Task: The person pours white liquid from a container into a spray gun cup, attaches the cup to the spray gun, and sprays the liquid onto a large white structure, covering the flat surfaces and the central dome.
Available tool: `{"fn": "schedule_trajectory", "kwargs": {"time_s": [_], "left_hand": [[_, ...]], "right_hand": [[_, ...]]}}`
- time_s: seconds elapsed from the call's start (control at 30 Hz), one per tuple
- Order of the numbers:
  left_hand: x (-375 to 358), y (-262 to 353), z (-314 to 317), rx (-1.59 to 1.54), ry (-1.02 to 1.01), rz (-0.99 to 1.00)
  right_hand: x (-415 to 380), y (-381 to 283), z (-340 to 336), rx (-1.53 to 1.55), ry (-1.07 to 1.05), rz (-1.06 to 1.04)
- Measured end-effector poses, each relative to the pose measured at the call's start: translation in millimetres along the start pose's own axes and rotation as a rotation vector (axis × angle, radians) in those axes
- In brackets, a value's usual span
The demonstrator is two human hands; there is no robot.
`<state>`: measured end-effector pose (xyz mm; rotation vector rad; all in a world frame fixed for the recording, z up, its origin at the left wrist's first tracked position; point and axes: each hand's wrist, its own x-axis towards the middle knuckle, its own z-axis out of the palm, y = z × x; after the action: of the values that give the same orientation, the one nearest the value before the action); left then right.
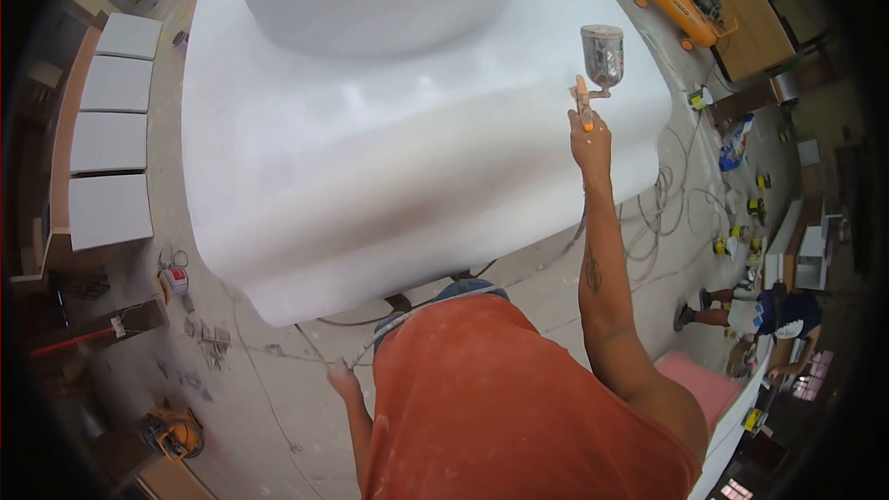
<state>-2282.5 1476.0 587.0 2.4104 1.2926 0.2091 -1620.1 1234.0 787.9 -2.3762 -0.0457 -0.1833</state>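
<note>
My right hand (591,141) is wrapped round the handle of a paint spray gun (582,102), its arm stretched forward over the large white curved piece. A translucent, paint-stained cup (603,57) sits on top of the gun. Low at my left side, my left hand (343,380) is closed on an air hose (378,338) that runs across the front of my waist. Before me the white piece (417,130) fills the middle of the view. Its near side has a greyish-brown band, and a rounded grey form (384,0) rises at its far end.
An orange air compressor (681,5) stands at the far right. Looped hoses (659,204) lie on the floor right of the white piece. White panels (109,208) line the left. A paint can (173,280) is at lower left. Another person (782,313) stands at the right.
</note>
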Motion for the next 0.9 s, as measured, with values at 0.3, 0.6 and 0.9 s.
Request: {"fn": "schedule_trajectory", "kwargs": {"time_s": [0.3,0.6,0.9], "left_hand": [[0,-141,-25,0.24,0.042,-0.295],[-19,-207,-65,0.143,0.078,-0.441],[-11,-148,-15,-0.063,0.03,-0.44]], "right_hand": [[-184,-156,58,0.453,-0.689,0.248],[-247,-214,79,0.781,-1.046,0.306],[-179,-126,44,0.431,-0.578,0.216]]}}
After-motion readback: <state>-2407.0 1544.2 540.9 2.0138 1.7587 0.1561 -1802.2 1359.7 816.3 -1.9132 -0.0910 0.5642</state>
